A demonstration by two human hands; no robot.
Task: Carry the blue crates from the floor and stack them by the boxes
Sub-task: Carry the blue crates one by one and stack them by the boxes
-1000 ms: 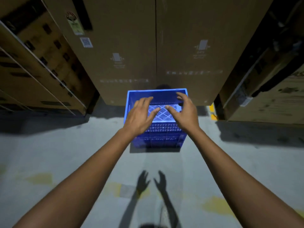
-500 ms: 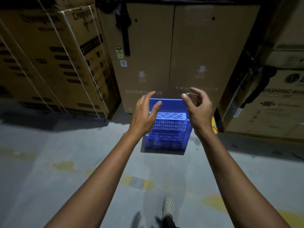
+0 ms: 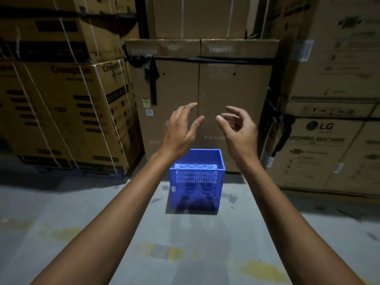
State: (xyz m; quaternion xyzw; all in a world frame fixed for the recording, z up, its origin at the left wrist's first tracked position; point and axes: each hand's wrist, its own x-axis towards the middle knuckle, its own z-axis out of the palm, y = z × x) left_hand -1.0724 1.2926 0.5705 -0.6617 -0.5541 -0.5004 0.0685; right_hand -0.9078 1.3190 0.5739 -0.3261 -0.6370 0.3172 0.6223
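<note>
Hands are both empty right now: the left hand (image 3: 181, 128) and the right hand (image 3: 238, 130) float up in front of the person with fingers spread and loosely curled, nothing held, well above the blue perforated plastic crate (image 3: 196, 179). A second ago those same hands were right down over the crate's open top, half a second ago they were already lifting off, and now they're clear of it and the view has backed away, so I'd say the crate has just been let go and the person is stepping back. The crate itself sits upright on the grey concrete floor (image 3: 61, 212), right in front of the tall brown cardboard box with the black strap across it (image 3: 201, 95), close enough that I can't tell if its back edge touches the cardboard. Looks like there's a pale lattice panel lying inside near the front wall, maybe a second crate nested in it, hard to be sure in this light. To the left is a strapped stack of brown cartons with Crompton printed on them (image 3: 67, 112), to the right a brown washing machine carton with an LG logo (image 3: 327, 153). For the job, I read this as one crate delivered to the spot by the boxes, with both hands free to go fetch the next one. No other blue crates are in sight from here.
</note>
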